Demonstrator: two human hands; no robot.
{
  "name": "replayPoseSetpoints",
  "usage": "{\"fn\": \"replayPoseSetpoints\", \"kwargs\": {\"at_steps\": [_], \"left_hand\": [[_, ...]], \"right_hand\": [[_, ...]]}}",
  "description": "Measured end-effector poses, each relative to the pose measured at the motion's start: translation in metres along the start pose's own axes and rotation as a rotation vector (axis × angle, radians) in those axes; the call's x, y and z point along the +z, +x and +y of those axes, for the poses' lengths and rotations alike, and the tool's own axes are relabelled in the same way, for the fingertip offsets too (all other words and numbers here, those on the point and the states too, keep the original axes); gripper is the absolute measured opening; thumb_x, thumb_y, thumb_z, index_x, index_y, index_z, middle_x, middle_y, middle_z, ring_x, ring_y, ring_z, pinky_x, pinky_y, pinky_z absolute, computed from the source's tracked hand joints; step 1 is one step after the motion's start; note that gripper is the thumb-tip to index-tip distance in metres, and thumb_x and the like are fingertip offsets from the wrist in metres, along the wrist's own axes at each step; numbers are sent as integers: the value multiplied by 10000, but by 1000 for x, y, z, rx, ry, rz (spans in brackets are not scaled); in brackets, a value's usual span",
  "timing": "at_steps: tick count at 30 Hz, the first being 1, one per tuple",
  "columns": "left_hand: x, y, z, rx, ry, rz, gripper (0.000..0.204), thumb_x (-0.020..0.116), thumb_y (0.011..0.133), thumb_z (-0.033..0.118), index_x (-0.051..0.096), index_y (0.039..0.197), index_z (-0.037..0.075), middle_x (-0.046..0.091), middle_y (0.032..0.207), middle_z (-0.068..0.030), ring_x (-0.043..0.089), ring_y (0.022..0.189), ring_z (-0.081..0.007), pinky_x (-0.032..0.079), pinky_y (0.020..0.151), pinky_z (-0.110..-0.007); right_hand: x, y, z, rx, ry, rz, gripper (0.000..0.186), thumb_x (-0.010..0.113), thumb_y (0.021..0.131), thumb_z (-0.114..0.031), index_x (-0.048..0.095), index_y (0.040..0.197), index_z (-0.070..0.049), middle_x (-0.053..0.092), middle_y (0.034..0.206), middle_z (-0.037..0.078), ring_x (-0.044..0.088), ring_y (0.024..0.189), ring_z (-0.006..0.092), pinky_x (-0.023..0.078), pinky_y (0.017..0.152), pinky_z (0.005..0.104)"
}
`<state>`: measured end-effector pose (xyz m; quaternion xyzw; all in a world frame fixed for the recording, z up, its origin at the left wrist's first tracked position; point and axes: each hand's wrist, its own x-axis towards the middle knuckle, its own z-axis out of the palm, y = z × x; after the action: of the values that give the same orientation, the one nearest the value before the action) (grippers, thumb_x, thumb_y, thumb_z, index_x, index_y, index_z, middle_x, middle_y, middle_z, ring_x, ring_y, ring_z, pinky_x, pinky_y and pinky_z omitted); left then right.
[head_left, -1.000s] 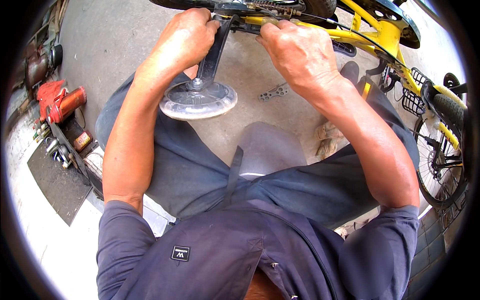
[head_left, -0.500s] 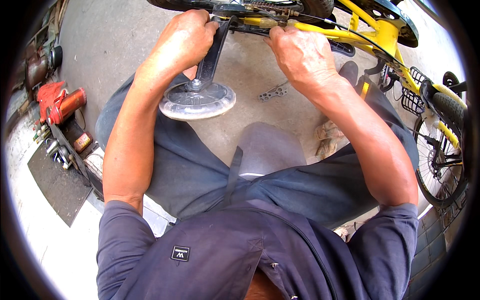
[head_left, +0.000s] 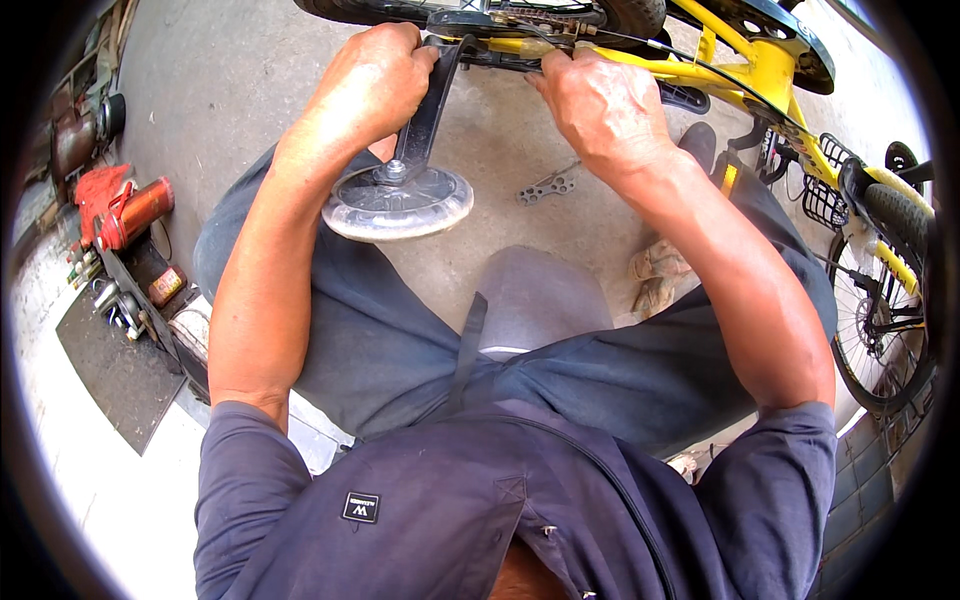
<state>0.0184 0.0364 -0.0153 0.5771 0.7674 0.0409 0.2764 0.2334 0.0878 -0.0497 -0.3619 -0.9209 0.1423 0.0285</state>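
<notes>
A small yellow bicycle (head_left: 765,75) lies across the far side of my view, its dark rear tyre at the top. From its rear axle area a black metal bracket (head_left: 428,118) comes toward me, ending in a training wheel (head_left: 425,212) with a clear rim. My left hand (head_left: 380,80) is closed around the upper part of this bracket. Beside the yellow frame tube, my right hand (head_left: 607,110) is closed, fingers pinched near the axle. Whatever lies between those fingertips is hidden behind the knuckles.
A flat multi-hole spanner (head_left: 546,190) lies on the concrete between my knees. To the left are a red-orange cylinder (head_left: 142,212) and a tray of small parts (head_left: 160,285). Another bicycle's wheel (head_left: 880,330) and a black basket (head_left: 826,190) stand at right.
The training wheel and my left hand have shifted very slightly to the right. My right hand has turned a little at the same spot by the frame.
</notes>
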Motion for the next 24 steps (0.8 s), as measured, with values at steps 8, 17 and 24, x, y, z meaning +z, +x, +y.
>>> {"fn": "replayPoseSetpoints", "kwargs": {"at_steps": [8,17,24], "left_hand": [[0,0,5,-62,-65,-13,302,537,916,233,627,928,-54,637,821,-247,643,789,-367,480,728,-424],[5,2,-3,-24,-49,7,307,533,912,233,627,920,-59,636,824,-253,637,791,-375,479,738,-428],[1,5,4,-71,-103,-15,309,534,909,230,623,906,-66,629,809,-257,631,792,-380,477,747,-432]], "right_hand": [[17,-3,10,-28,53,99,252,612,911,-287,618,863,-39,628,778,171,648,736,353,519,627,439],[25,-7,6,68,63,80,287,612,911,-316,623,834,-40,642,725,164,651,680,353,517,599,440],[42,-9,24,42,148,109,298,619,909,-324,629,801,-46,639,673,173,645,666,367,509,597,459]]}}
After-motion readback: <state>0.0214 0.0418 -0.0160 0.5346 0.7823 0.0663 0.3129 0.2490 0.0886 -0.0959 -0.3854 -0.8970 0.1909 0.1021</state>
